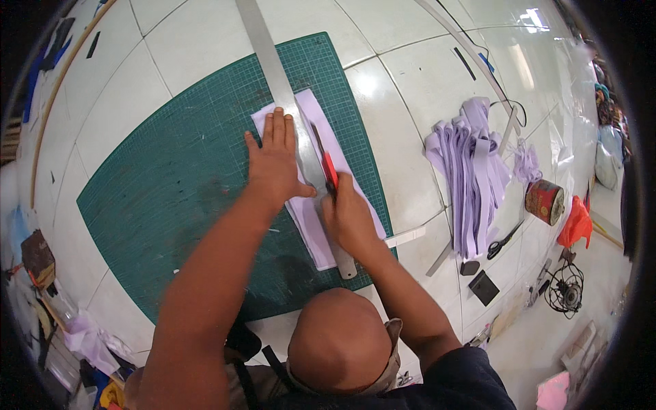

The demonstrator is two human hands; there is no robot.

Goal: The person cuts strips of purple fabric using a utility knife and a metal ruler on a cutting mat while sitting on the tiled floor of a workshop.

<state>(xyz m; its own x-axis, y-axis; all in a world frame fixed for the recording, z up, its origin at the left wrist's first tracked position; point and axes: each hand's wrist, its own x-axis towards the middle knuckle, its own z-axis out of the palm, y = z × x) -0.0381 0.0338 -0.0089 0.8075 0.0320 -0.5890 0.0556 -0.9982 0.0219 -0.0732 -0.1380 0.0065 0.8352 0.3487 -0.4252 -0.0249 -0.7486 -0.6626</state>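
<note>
A folded piece of lavender fabric (316, 109) lies on a green cutting mat (184, 150). Along the fabric runs a long steel ruler (268, 58), its far end past the mat's edge. My left hand (272, 154) lies on the ruler and the cloth beside it, fingers stretched forward and thumb out to the right. In my right hand (352, 215) is a red-handled utility knife (330, 167). Its long dark blade points away from me along the ruler's right side, over the fabric. Whether the tip touches the cloth I cannot tell.
Lavender fabric strips (468, 178) lie piled on the white tiles at right. Near them are black scissors (504, 240), a dark flat block (484, 288), a round tin (544, 202) and a red plastic bag (575, 224). A white strip (406, 237) touches the mat's right edge.
</note>
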